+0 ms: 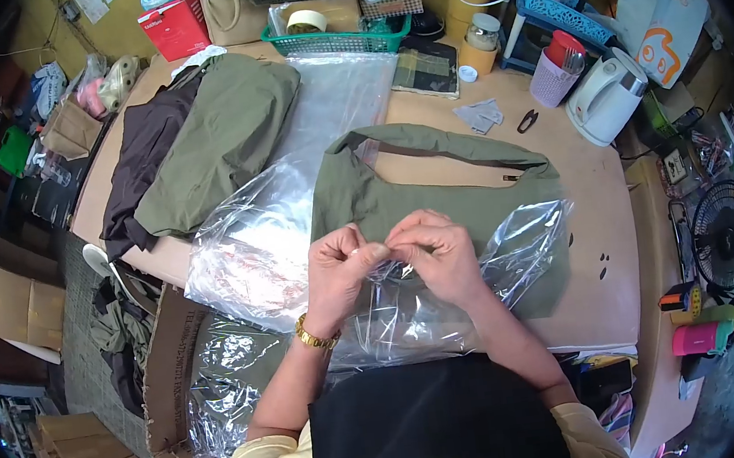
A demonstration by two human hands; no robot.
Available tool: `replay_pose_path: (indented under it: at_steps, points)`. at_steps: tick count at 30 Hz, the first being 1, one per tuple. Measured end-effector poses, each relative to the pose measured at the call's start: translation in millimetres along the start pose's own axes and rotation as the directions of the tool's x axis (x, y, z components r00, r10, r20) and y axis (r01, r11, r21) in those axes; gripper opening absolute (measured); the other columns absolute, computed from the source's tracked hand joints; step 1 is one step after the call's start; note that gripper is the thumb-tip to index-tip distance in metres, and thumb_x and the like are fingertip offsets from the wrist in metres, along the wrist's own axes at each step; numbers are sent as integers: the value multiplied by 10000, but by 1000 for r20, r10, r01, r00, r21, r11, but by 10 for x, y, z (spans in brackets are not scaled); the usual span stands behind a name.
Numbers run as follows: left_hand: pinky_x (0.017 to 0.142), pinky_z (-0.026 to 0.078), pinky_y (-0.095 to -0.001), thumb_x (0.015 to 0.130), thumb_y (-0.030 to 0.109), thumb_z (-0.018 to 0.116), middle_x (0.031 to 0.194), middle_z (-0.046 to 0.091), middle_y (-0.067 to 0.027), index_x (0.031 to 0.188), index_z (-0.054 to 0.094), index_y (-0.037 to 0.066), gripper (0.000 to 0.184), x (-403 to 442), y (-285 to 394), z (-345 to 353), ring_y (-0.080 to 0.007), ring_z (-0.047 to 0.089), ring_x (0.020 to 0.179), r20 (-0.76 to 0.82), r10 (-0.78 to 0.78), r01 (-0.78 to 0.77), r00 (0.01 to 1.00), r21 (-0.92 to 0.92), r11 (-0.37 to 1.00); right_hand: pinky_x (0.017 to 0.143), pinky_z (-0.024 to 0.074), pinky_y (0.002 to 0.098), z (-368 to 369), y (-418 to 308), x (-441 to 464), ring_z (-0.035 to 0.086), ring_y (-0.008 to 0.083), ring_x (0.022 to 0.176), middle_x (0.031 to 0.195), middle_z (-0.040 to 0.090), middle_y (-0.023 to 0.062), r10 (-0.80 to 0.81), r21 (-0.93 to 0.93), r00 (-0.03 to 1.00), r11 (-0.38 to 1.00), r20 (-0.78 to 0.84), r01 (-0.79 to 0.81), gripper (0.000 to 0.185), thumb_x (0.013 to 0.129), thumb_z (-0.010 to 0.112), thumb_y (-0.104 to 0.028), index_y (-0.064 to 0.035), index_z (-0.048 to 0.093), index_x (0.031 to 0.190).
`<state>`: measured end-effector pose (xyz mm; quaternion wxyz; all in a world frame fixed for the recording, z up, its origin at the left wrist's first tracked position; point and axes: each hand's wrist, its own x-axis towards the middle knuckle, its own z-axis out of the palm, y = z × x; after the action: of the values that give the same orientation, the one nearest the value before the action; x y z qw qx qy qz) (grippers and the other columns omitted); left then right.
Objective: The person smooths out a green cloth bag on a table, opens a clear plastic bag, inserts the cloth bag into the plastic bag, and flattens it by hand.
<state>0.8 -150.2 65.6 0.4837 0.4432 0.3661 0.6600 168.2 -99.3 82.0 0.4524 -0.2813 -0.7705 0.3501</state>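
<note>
My left hand [341, 269], with a gold watch [316, 333] on its wrist, and my right hand [438, 257] meet over the table's front part. Fingers of both are pinched together at the upper edge of a clear plastic bag [412, 318], which spreads below them. Under and behind the bag lies an olive-green garment [435, 199]. Its upper part forms a loop, with table showing through the middle and a small dark zipper pull [511, 177] at the right. Exactly how the fingertips grip the film is hard to see.
Folded green [219, 137] and dark [149, 153] garments lie at left beside more plastic bags [249, 259]. A green basket [338, 42], notebook [424, 69], thread snips [527, 121] and white kettle [608, 96] stand or lie farther back. A cardboard box [168, 375] with bagged garments stands below left.
</note>
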Motion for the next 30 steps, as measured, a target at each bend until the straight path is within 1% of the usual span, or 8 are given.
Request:
replay_pose_path:
  at_steps: [8,11,14,17,22,24,27,30]
  points:
    - [539,275,-201,879,170,771,700,457,79,718,540,94,292,93,228,-123,-11,351,614,184,-484,425,855,285,859,735,467,301,-22,49,-73,586,102,736,712,650,16,188,85,982,979,-25,-186,188,902,703,-146,-23,671,764]
    - [600,334,-249,958,337,663,659,466,10,742,541,93,348,96,84,-94,-78,393,617,280,-78,92,957,-38,995,666,435,275,-117,114,-31,553,107,702,678,604,-2,130,384,981,906,146,-177,204,916,693,-150,-20,651,765]
    - [589,350,-268,953,342,660,655,484,14,790,549,95,316,38,39,-127,-102,419,599,474,-266,470,840,-389,792,649,405,252,-163,116,-49,525,102,697,659,556,-29,164,737,938,582,307,-343,217,885,741,-191,-34,645,771]
    - [601,400,-311,960,349,646,645,499,12,927,601,103,252,83,9,-204,-122,443,589,276,-339,426,899,-377,822,628,397,252,-473,-186,39,510,90,682,645,542,-36,328,439,671,556,664,-706,237,858,767,-229,-52,642,762]
    - [506,454,-295,1015,295,568,635,511,31,1038,630,92,213,418,290,-600,-50,367,406,-39,-262,165,964,-686,709,574,411,259,-895,55,-36,516,45,622,664,604,7,81,73,583,969,809,-235,134,817,758,-126,-52,665,754]
    - [408,359,-229,1013,257,576,584,469,47,1008,626,59,205,563,384,-1020,-37,355,412,68,-121,131,990,-744,655,921,362,353,-1158,134,-89,558,110,745,713,640,5,-29,145,542,974,840,-173,214,834,747,-237,-53,701,736]
    - [418,340,-225,981,291,633,586,486,60,952,637,64,229,526,564,-724,-21,377,450,-516,-246,-2,820,-433,901,877,410,338,-1361,158,-250,555,103,746,706,648,18,2,361,764,880,645,-308,248,875,724,-265,-74,671,727]
    - [458,288,-212,868,359,761,641,548,65,841,597,85,321,459,564,-1018,-24,434,522,144,-261,251,954,85,964,606,430,238,-1507,411,-372,549,85,681,724,623,-10,294,434,956,859,18,-273,151,888,648,-152,-61,651,767]
